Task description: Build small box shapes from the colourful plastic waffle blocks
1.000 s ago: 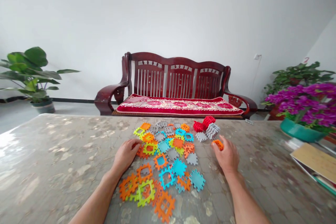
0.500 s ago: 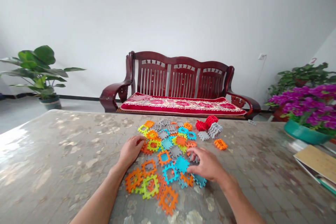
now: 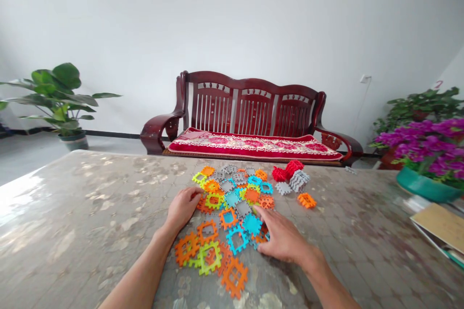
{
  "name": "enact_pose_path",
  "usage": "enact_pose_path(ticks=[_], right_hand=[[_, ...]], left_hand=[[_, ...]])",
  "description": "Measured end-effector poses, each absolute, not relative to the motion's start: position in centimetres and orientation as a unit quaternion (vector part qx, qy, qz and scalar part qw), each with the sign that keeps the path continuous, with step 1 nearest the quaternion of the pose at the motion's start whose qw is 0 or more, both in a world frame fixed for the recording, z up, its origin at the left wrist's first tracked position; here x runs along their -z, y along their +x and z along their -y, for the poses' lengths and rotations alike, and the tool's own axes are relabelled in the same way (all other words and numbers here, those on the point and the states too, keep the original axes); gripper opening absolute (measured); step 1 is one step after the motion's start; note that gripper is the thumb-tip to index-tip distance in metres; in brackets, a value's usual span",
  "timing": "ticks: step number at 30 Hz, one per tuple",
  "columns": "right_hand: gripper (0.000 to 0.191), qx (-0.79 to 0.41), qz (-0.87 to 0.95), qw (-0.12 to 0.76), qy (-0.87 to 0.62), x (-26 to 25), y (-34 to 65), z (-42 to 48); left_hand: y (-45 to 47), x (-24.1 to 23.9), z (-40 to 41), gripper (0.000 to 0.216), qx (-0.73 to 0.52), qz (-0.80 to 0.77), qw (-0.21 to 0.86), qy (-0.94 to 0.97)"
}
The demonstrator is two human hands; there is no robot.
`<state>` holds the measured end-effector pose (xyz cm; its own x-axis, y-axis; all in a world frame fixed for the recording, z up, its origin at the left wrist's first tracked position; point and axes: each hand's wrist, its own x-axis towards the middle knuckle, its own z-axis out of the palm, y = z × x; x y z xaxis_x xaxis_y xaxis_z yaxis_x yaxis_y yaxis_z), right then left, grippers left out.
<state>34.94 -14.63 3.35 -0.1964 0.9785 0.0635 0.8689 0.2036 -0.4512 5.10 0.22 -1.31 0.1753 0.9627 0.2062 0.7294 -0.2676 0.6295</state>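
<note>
A loose pile of flat, notched plastic interlocking tiles lies on the table, in orange, lime, light blue and grey. My left hand [image 3: 184, 206] rests at the pile's left edge with loosely bent fingers, beside a lime tile [image 3: 214, 201]; its fingertips are partly hidden. At the right edge my right hand [image 3: 284, 237] lies over the tiles, thumb and fingers apart, covering some of them. Just left of it is a solid light blue tile [image 3: 252, 224], with a grey tile [image 3: 243, 209] above. Nearer me are a lime frame tile [image 3: 209, 257] and an orange window tile [image 3: 234, 277].
Stacked red tiles [image 3: 294, 168] and stacked grey tiles [image 3: 299, 180] stand behind right, near an orange stack [image 3: 306, 200]. A teal flower pot [image 3: 427, 186] and a tan notebook [image 3: 440, 227] occupy the table's right side. A wooden bench [image 3: 250, 106] stands behind the table [image 3: 119, 203].
My right hand has spread wider and shifted slightly toward me, now covering the light blue tile at the pile's lower right. My left hand stays put. The whole view has shifted a little.
</note>
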Motion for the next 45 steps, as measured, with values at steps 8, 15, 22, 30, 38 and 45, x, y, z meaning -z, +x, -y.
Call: enact_pose_path(ticks=[8,15,22,30,38,45], right_hand=[[0.08,-0.164,0.709,0.289,-0.622,-2.6,34.8,13.6],[0.063,-0.135,0.611,0.442,-0.643,-1.4,36.8,11.9],[0.051,-0.039,0.587,0.417,-0.693,-0.6,41.4,11.4],[0.063,0.036,0.646,0.305,-0.699,1.0,44.1,11.9],[0.052,0.084,0.578,0.172,-0.793,-0.2,42.3,12.3],[0.04,0.09,0.582,0.135,-0.797,0.2,41.9,11.9]], left_hand=[[5.1,1.3,-0.2,0.028,-0.29,-0.567,0.195,0.746],[5.0,1.4,-0.2,0.029,-0.291,-0.568,0.188,0.746],[5.0,1.6,-0.4,0.029,-0.292,-0.573,0.193,0.741],[4.8,2.1,-0.7,0.029,-0.292,-0.565,0.188,0.749],[4.7,2.2,-0.8,0.03,-0.282,-0.567,0.185,0.752],[4.7,2.1,-0.8,0.029,-0.291,-0.562,0.185,0.752]])
